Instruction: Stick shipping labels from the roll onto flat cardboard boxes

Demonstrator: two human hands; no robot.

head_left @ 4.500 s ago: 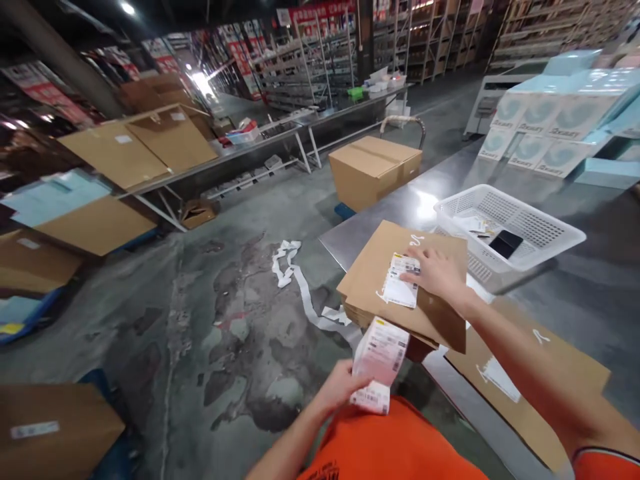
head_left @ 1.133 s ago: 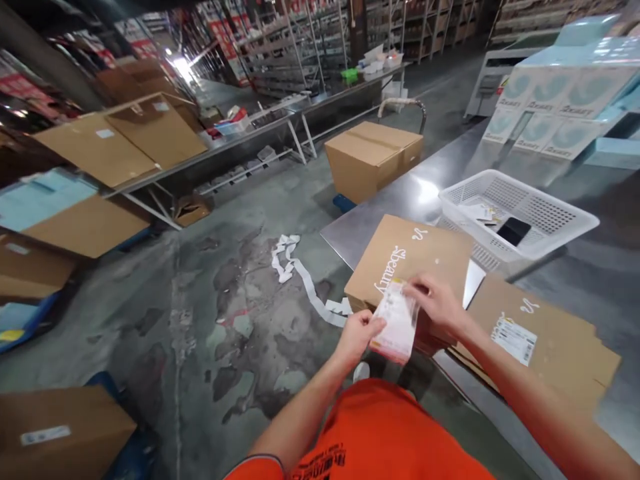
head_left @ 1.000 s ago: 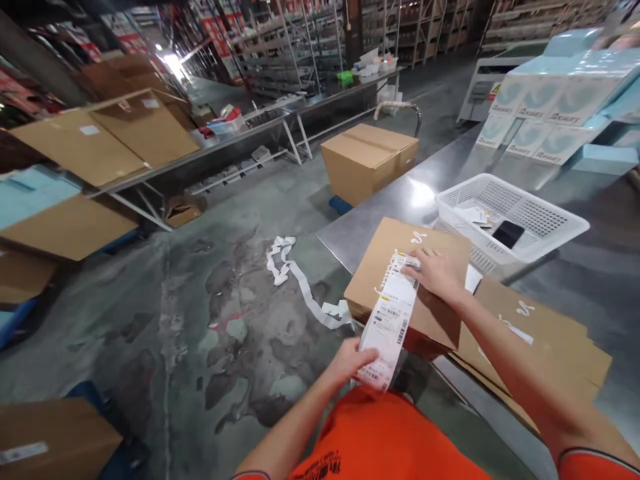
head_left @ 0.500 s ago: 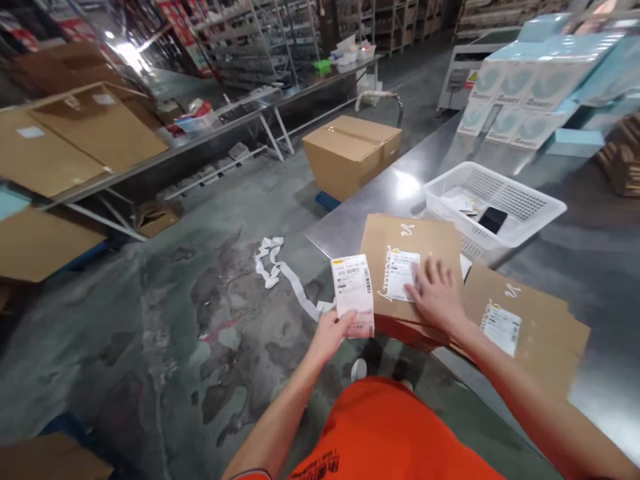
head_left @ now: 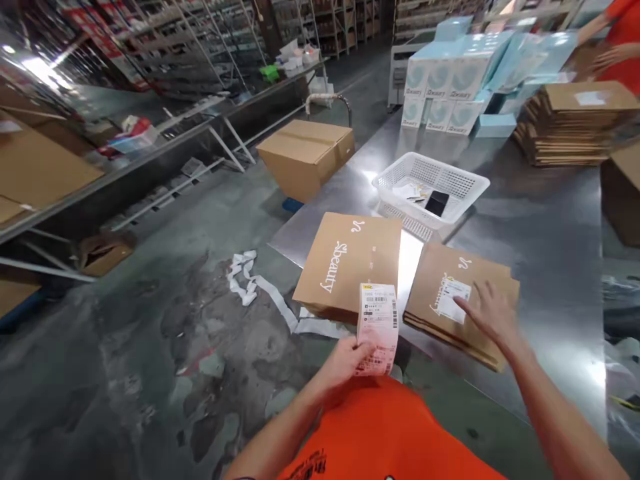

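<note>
Near my waist, my left hand (head_left: 349, 360) pinches the lower edge of a white printed shipping label (head_left: 379, 319). The label stands up in front of a pile of flat brown cardboard boxes (head_left: 345, 257) marked "beauty", whose visible top bears no label. Farther right lies another pile of flat cardboard boxes (head_left: 483, 267), its top one carrying a stuck-on shipping label (head_left: 454, 300). My right hand (head_left: 493, 313) is over this pile's right part with fingers spread; whether it touches the cardboard I cannot tell. A white label strip (head_left: 277, 297) trails from the left pile down to the floor.
A white basket (head_left: 430, 173) holding a black phone (head_left: 437, 203) stands on the metal table (head_left: 555, 267). Light-blue boxes (head_left: 440, 80) and stacked flat cardboard (head_left: 575, 127) are behind it. A large carton (head_left: 305, 153) is beyond the table edge. Another person (head_left: 620, 53) stands at far right.
My right hand has moved from the left pile to the right one. The label on the left pile's top no longer shows there. The view has swung right; my left hand still holds a label.
</note>
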